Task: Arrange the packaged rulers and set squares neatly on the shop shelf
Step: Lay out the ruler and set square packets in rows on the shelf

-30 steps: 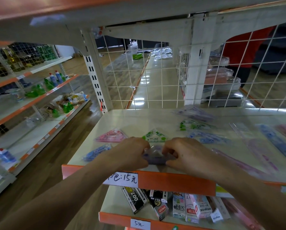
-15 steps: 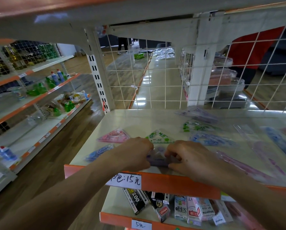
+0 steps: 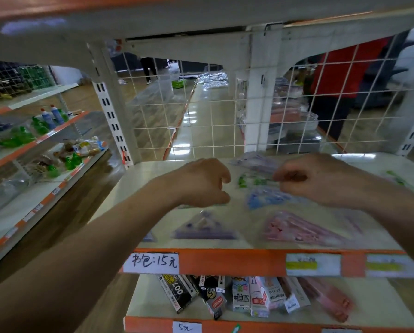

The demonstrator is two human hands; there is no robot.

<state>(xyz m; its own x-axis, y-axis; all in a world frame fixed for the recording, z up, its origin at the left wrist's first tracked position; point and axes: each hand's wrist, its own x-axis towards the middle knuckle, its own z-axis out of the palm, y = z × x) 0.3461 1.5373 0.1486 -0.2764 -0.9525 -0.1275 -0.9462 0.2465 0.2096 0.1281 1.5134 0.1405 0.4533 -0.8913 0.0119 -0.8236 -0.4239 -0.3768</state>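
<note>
A purple set square packet [image 3: 203, 228] lies flat near the front of the shop shelf [image 3: 225, 260]. To its right lies a pink ruler packet [image 3: 297, 229]. Behind them are a blue packet [image 3: 263, 198], a green packet [image 3: 251, 181] and a pale purple packet [image 3: 254, 162]. My left hand [image 3: 201, 181] hovers above the shelf, left of the green packet, fingers curled and holding nothing. My right hand [image 3: 306, 179] hovers to the right, its loosely curled fingertips at the green packet's edge; blur hides whether they touch.
A white wire mesh [image 3: 201, 126] and a post [image 3: 256, 104] close the shelf's back. The upper shelf hangs low overhead. Boxed goods [image 3: 225, 296] fill the shelf below. A person in red [image 3: 345, 68] stands behind the mesh. Bottles [image 3: 50, 116] line shelves across the aisle at left.
Both hands let go of the purple set square packet at the shelf front, lifted, and moved back toward the green packet. The purple packet now lies flat.
</note>
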